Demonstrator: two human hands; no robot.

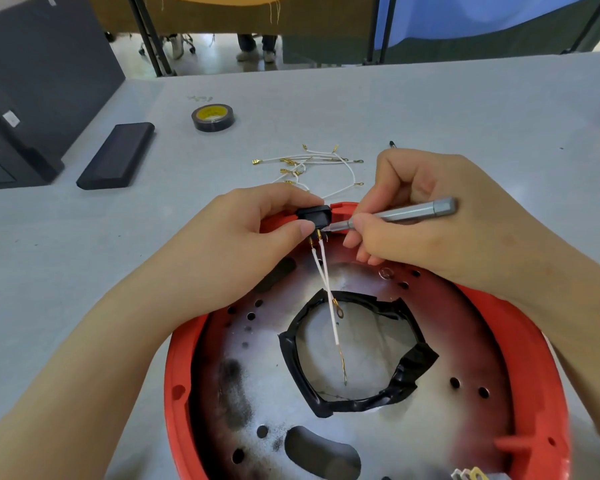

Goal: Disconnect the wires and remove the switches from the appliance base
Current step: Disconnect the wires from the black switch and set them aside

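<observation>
Clearly the switch (313,216) is a small, rigid black plastic block, light enough that two fingers manage it, and the left hand (257,233) pinches it between thumb below and forefinger above, right at the far rim of the red appliance base (181,375). Its brass terminals point down out of the pinch, toward the person, and two thin white wires (326,285) hang from them, trailing into the base over the taped central opening. Those wires look limp and light; the spade connectors are probably snug, so the sound place to hold is the hard body of the switch (not the wires, which could tear at the crimps).

Just right of the pinch, the right hand (423,230) grips a slim grey screwdriver (402,213) like a pen, fingers curled round the shaft, with its tip touching or nearly touching the switch's right side beside the terminals. I judge it is prying at a retaining tab or a connector; which one cannot be told.

Beyond both hands, a heap of loose wires (312,164) lies on the table (499,116).
</observation>
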